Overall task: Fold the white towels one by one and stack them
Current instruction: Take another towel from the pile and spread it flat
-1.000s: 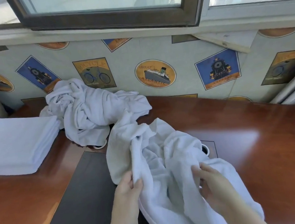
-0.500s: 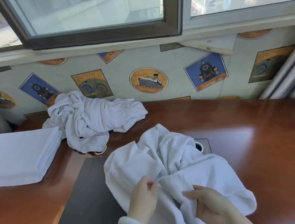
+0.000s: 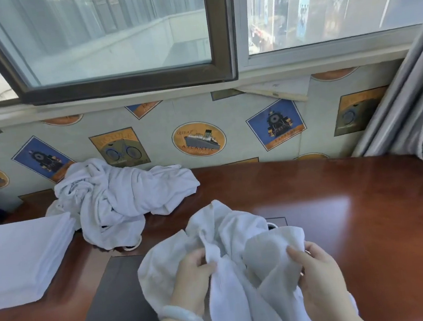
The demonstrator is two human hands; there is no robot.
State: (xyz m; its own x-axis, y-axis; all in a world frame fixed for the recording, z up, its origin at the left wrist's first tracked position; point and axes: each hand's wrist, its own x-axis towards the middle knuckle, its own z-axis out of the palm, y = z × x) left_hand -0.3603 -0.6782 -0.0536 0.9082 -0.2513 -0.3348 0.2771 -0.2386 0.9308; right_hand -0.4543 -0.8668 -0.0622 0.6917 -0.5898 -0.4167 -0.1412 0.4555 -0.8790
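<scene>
A crumpled white towel point(image 3: 230, 240) lies bunched on the wooden table point(image 3: 358, 236) in front of me. My left hand point(image 3: 192, 281), with a pale bangle on the wrist, pinches a fold near the towel's middle. My right hand point(image 3: 321, 274) grips the towel's right side, fingers curled into the cloth. A stack of folded white towels point(image 3: 21, 258) sits at the table's left edge. Behind it a heap of unfolded white towels point(image 3: 119, 197) lies against the wall.
A dark mat point(image 3: 116, 308) covers the table under the towel's left part. A small grommet plate point(image 3: 275, 223) peeks out behind the towel. Patterned wallpaper and a window stand behind; a grey curtain point(image 3: 416, 116) hangs at the right.
The towel came free of the heap and was drawn toward me into a tighter bunch. Both hands shifted their hold along the cloth, and my view tilted up toward the window.
</scene>
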